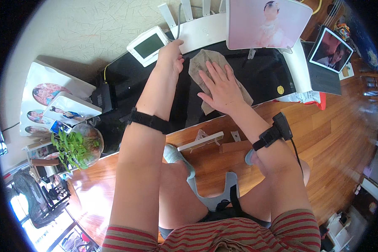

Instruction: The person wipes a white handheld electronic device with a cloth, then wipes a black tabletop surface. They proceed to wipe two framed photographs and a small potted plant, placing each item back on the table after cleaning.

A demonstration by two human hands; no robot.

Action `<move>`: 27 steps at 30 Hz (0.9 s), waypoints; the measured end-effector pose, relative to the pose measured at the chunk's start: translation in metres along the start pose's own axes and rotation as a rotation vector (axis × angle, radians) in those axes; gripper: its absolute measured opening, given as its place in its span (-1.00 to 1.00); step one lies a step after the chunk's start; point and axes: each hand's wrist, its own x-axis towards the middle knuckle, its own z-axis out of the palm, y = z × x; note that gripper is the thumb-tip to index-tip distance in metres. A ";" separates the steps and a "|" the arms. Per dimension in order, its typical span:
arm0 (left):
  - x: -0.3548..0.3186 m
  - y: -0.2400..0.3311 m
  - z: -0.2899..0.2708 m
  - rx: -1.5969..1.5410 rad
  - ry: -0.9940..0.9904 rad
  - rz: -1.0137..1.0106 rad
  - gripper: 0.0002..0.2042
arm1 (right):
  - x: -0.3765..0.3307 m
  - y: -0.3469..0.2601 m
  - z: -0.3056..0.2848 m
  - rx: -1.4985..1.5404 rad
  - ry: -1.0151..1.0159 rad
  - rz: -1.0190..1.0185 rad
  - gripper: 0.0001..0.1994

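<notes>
1. From here, the middle of the grey-brown, creased fabric cloth (196, 66) is hidden under a palm; the edges that show are angular and blotched with darker patches. It lies flat on the glossy black counter (264, 73), below the pink picture panel with a white rim (268, 25), whose top is cut off.
2. The bare right hand (222, 90) presses palm-down on it, fingers spread apart, the forearm slanting up and leftward.
3. The bare left hand (170, 54) reaches further, between the white boxy device with a grey-green screen (149, 46) and the white router (201, 33). Its fingers are bent; I cannot tell whether they grip anything.
4. The router's antennas run partly out of sight at the top.
5. Both forearms wear black straps (149, 122).
</notes>
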 end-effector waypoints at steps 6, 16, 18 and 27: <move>0.012 0.004 0.014 -0.262 -0.048 0.068 -0.71 | 0.004 -0.002 0.000 -0.028 -0.036 0.027 -0.35; 0.001 0.012 0.019 -0.335 -0.191 0.178 -0.73 | 0.051 0.024 0.037 -0.220 0.209 0.329 -0.32; -0.001 0.013 0.016 -0.364 -0.195 0.187 -0.72 | 0.069 0.034 0.046 -0.264 0.201 0.395 -0.31; 0.007 0.009 0.007 -0.337 -0.333 0.266 -0.64 | 0.148 0.044 0.064 -0.206 0.212 0.407 -0.39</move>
